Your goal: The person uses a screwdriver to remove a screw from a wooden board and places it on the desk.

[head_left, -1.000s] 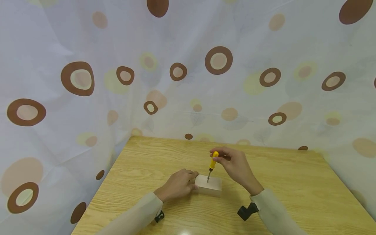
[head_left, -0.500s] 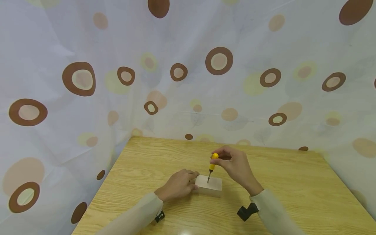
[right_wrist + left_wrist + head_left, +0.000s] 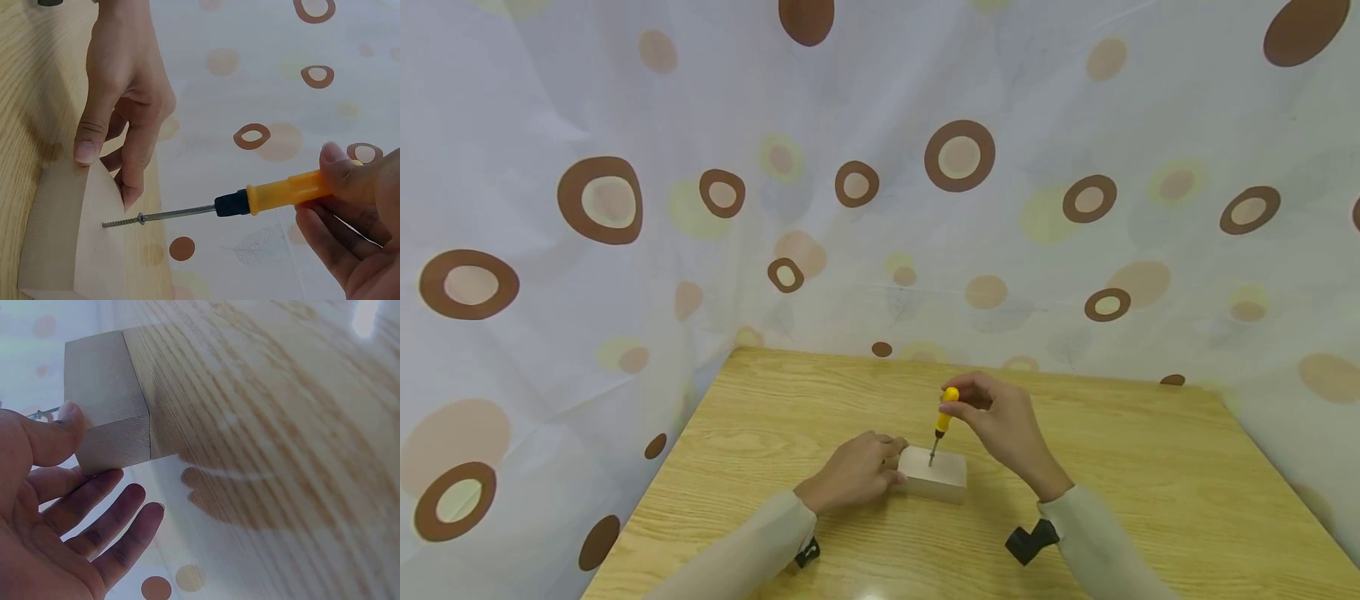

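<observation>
Your right hand (image 3: 1003,421) pinched the yellow handle of a screwdriver (image 3: 284,192) between thumb and fingers, near the handle's top end. The tool stood nearly upright in the head view, its top tipped slightly to your right. Below the black collar, its metal shaft ran down to the head of a screw (image 3: 122,222), and the two met in one line. The screw's point was at the upper face of a pale wooden block (image 3: 931,479), and much of its thread showed above the wood.

The block lay flat on the wood-grained counter (image 3: 775,400), in front of you and between your hands. Your left hand (image 3: 853,473) gripped the block's left end, the thumb pressed against the near side and the index finger tucked partly out of sight; in the left wrist view the other fingers fanned out loosely beside the end face. The glossy counter mirrored that hand.

You wore pale sleeves (image 3: 1093,533), with a black device (image 3: 1032,542) at each cuff. A white sheet (image 3: 880,100) printed with brown rings and soft dots hung behind the counter and along its sides.
</observation>
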{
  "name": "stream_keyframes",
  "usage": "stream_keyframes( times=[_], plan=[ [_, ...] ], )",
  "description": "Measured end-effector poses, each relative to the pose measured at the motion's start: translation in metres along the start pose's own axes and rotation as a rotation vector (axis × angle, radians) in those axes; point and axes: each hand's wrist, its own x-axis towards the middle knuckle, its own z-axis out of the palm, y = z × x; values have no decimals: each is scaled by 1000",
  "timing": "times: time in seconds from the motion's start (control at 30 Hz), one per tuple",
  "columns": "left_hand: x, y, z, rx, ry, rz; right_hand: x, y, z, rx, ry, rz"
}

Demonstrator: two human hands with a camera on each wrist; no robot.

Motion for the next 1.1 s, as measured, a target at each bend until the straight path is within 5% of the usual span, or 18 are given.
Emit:
stream_keyframes(
  times=[0.2, 0.43, 0.7, 0.97, 1.1],
  plan=[
    [0, 1, -1, -6, -3, -6, 2, 1, -1, 17, -60, -7],
    [1, 2, 0, -1, -12, -8, 1, 4, 2, -8, 19, -5],
    [1, 1, -2, -11, -7, -2, 3, 1, -2, 29, -84, -59],
    [1, 1, -1, -20, -6, -2, 1, 5, 2, -38, 43, -66],
    [0, 1, -2, -13, -7, -6, 2, 6, 1, -32, 37, -78]
  ],
)
